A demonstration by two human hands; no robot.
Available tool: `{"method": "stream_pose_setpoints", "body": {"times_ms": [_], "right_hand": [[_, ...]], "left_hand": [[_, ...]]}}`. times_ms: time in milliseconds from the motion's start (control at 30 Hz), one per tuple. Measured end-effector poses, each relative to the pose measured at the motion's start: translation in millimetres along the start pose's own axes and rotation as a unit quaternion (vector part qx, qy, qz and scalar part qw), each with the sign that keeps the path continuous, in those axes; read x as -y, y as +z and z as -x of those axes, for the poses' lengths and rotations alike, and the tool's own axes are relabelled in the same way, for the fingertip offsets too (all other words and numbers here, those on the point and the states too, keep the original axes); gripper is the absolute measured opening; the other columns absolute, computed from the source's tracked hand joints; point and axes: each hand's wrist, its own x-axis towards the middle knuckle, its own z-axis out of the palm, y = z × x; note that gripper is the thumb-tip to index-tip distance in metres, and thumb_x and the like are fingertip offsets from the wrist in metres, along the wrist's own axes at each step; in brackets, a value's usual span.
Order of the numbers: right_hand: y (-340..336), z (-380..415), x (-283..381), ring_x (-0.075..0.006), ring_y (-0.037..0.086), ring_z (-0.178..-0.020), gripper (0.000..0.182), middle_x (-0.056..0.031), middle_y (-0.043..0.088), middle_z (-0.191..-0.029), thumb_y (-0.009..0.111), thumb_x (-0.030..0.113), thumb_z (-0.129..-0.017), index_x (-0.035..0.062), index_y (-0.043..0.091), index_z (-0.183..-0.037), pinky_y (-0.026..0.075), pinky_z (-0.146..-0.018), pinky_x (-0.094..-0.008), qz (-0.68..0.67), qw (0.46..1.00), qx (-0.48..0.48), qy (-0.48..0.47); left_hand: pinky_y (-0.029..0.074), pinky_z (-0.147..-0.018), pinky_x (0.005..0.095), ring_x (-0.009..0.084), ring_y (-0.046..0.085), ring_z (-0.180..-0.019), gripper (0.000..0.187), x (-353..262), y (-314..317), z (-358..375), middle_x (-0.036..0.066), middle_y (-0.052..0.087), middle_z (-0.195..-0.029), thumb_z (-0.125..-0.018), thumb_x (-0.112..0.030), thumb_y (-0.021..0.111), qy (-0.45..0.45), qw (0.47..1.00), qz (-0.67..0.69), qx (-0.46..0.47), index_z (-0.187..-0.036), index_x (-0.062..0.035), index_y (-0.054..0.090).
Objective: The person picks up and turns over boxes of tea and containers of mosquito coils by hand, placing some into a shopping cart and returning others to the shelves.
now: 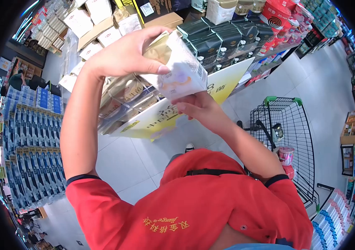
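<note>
A white and gold package (181, 81) is held up above the front edge of a display shelf. My left hand (123, 52) grips its upper part, with the thumb across the near face. Below it, my right hand (198, 108) touches the bottom of the package with curled fingers. Dark green packs (206, 43) stand in rows just behind the package. Brown and clear packs (125, 91) lie on the shelf beneath my left forearm. A yellow and white sign (156, 121) runs along the shelf front.
A black wire shopping cart (306, 146) with green corners stands at the right, holding a pink container (286, 155). Stacked blue and white boxes (36, 166) rise at the left. Red packs (275, 21) sit at the back right. A person (17, 79) is at the far left.
</note>
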Motion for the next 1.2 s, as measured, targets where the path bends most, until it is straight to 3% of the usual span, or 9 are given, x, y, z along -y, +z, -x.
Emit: {"method": "stream_pose_setpoints", "body": {"times_ms": [100, 300, 567, 667, 733, 1033, 1100, 1133, 1200], "right_hand": [[-6.7, 13.9, -7.5, -0.0099, 0.060, -0.092, 0.049, -0.0066, 0.067, -0.107, 0.063, 0.019, -0.094, 0.0008, 0.044, -0.135, 0.047, -0.072, -0.0242, -0.023, 0.999, -0.035, 0.007], [-27.4, 47.4, -31.8, -0.0118, 0.064, -0.094, 0.039, -0.0099, 0.067, -0.106, 0.064, 0.011, -0.092, -0.0046, 0.053, -0.127, 0.051, -0.080, -0.0266, 0.054, 0.996, -0.009, 0.071], [-98.8, 133.3, -84.0, -0.0091, 0.063, -0.083, 0.032, -0.0035, 0.070, -0.098, 0.060, 0.024, -0.096, 0.0050, 0.060, -0.120, 0.047, -0.070, -0.0237, 0.028, 0.972, -0.214, 0.090], [-124.0, 169.2, -104.2, -0.0085, 0.062, -0.079, 0.028, -0.0024, 0.070, -0.094, 0.060, 0.024, -0.096, 0.0061, 0.061, -0.118, 0.046, -0.067, -0.0233, 0.018, 0.942, -0.320, 0.102], [-136.4, 192.2, -114.7, -0.0087, 0.061, -0.077, 0.025, -0.0026, 0.069, -0.093, 0.058, 0.022, -0.096, 0.0063, 0.061, -0.115, 0.046, -0.066, -0.0229, 0.013, 0.923, -0.364, 0.121], [-213.2, 263.0, -174.2, -0.0120, 0.061, -0.082, 0.026, -0.0061, 0.068, -0.100, 0.062, 0.016, -0.092, 0.0024, 0.062, -0.113, 0.047, -0.069, -0.0248, 0.103, 0.848, -0.510, 0.101], [-236.3, 273.6, -185.4, -0.0256, 0.063, -0.091, 0.037, -0.0144, 0.065, -0.110, 0.065, 0.015, -0.088, -0.0015, 0.059, -0.120, 0.049, -0.083, -0.0368, 0.439, 0.709, -0.552, 0.010], [-241.8, 277.7, -183.6, -0.0256, 0.063, -0.091, 0.037, -0.0144, 0.065, -0.110, 0.065, 0.015, -0.088, -0.0015, 0.059, -0.120, 0.049, -0.083, -0.0368, 0.437, 0.709, -0.554, 0.012], [-254.0, 286.4, -178.0, -0.0386, 0.060, -0.106, 0.051, -0.0236, 0.060, -0.119, 0.067, 0.024, -0.086, -0.0039, 0.054, -0.127, 0.044, -0.096, -0.0459, 0.597, 0.586, -0.534, 0.123]], "left_hand": [[0.038, -0.104, 0.0271, 0.0137, 0.051, -0.115, 0.068, -13.8, -31.8, -27.8, 0.002, 0.058, -0.117, -0.066, -0.004, 0.079, 0.125, 0.980, -0.153, -0.021, -0.127, -0.0048, 0.050], [0.045, -0.093, 0.0323, 0.0216, 0.059, -0.104, 0.058, -15.4, -82.7, -88.8, 0.009, 0.062, -0.107, -0.066, 0.006, 0.062, 0.084, 0.900, -0.426, -0.032, -0.121, -0.0084, 0.052], [0.048, -0.089, 0.0427, 0.0369, 0.059, -0.107, 0.046, 50.8, -88.4, -123.6, 0.014, 0.063, -0.103, -0.070, 0.012, 0.058, 0.093, 0.823, -0.557, -0.055, -0.110, -0.0098, 0.055], [0.046, -0.095, 0.0415, 0.0351, 0.056, -0.113, 0.046, 60.6, -99.1, -124.6, 0.013, 0.062, -0.112, -0.072, 0.005, 0.061, 0.110, 0.812, -0.571, -0.053, -0.115, -0.0105, 0.055], [0.040, -0.105, 0.0405, 0.0286, 0.048, -0.127, 0.058, 60.7, -97.5, -123.0, 0.010, 0.057, -0.131, -0.075, -0.020, 0.073, 0.061, 0.854, -0.516, -0.018, -0.130, -0.0172, 0.055], [0.040, -0.107, 0.0415, 0.0244, 0.050, -0.127, 0.038, 60.7, -101.4, -124.2, 0.004, 0.057, -0.131, -0.088, -0.018, 0.060, -0.001, 0.810, -0.585, -0.044, -0.126, -0.0202, 0.056], [0.041, -0.106, 0.0409, 0.0254, 0.051, -0.125, 0.038, 64.7, -105.1, -124.2, 0.005, 0.058, -0.130, -0.088, -0.017, 0.061, 0.024, 0.806, -0.590, -0.041, -0.126, -0.0198, 0.056], [0.041, -0.106, 0.0409, 0.0254, 0.051, -0.125, 0.038, 63.4, -103.1, -125.6, 0.005, 0.058, -0.130, -0.088, -0.017, 0.061, 0.025, 0.806, -0.590, -0.038, -0.126, -0.0198, 0.056], [0.043, -0.104, 0.0397, 0.0265, 0.052, -0.125, 0.042, 60.6, -100.0, -127.2, 0.005, 0.057, -0.132, -0.087, -0.015, 0.063, -0.003, 0.810, -0.584, -0.042, -0.128, -0.0186, 0.055]]}}
